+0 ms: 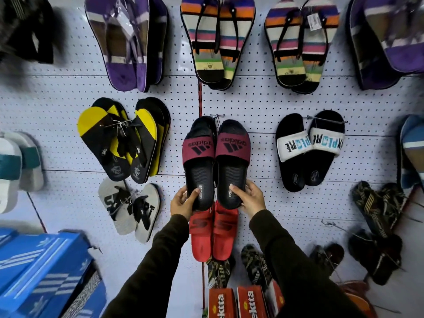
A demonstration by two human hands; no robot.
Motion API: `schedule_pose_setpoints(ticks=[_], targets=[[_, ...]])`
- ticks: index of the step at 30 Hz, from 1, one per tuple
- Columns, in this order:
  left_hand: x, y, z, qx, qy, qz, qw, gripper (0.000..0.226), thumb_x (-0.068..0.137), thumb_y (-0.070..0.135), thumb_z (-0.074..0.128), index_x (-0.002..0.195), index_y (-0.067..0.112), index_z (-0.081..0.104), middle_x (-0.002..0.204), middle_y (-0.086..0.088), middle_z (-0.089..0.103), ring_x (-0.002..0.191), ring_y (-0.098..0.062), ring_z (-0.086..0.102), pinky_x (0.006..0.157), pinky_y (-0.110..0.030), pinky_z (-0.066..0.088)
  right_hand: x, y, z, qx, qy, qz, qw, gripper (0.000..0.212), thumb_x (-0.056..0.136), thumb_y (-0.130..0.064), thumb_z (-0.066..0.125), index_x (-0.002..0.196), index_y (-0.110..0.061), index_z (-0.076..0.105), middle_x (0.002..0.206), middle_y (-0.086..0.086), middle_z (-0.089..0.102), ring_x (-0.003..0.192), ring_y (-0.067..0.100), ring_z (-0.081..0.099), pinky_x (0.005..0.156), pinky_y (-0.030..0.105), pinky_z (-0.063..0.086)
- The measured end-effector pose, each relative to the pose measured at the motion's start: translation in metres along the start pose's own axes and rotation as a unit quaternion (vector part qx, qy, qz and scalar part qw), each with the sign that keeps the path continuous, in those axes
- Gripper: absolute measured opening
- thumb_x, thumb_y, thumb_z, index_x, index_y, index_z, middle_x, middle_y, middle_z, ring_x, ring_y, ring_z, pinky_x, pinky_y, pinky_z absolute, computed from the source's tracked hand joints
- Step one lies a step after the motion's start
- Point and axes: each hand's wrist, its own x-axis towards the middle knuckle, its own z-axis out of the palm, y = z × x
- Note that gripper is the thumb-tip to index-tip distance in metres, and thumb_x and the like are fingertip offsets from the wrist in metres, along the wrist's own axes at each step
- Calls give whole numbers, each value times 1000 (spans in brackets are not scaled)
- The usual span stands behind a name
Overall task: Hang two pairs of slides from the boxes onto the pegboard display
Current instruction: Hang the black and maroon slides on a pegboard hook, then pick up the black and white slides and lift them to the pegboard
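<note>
Pegboard fills the view, hung w/ pairs toe-up so straps face out; the maroon-strap adidas slides sit mid-board, tops at a metal hook, directly above a red pair. Blue adidas boxes stacked lower left, orange boxes at bottom, cut off by the frame. Left hand grips the heel of the left slide, thumb on the footbed; right hand grips the right heel likewise — prob. steadying the pair while it settles on the hook. Can't tell if the tie btwn the slides is actually over the hook: it's hidden behind the toes. Edge pairs are blurred.
</note>
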Motion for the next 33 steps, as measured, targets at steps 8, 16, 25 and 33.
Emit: schedule_pose_setpoints(ticks=[8,16,25,33], targets=[[-32,-70,6,-2,23,-61,998,38,86,19,70,120,14,57,87,-4,63,62,-10,65,48,-23,58,-21,66,-54,-50,-24,91,994,47,85,-6,74,128,-13,57,104,2,72,85,22,72,68,36,63],[-97,-199,14,118,-16,-220,968,10,90,19,64,99,16,65,69,1,65,53,-13,57,51,-22,47,-73,150,-165,-140,70,204,966,41,87,2,69,126,-3,61,112,18,68,100,34,66,86,47,54],[-148,-313,25,336,-119,-343,869,39,91,23,61,127,9,60,96,-10,63,78,-21,57,65,-29,46,-146,200,-288,-320,331,396,794,78,80,-23,80,146,-8,42,143,19,55,130,38,55,105,42,46],[-148,-363,71,484,-231,-288,793,70,90,35,62,148,9,34,149,-14,47,136,-30,46,110,-35,37,-178,253,-321,-32,296,529,795,73,93,-10,65,154,-11,25,152,19,45,132,42,53,95,48,48]])
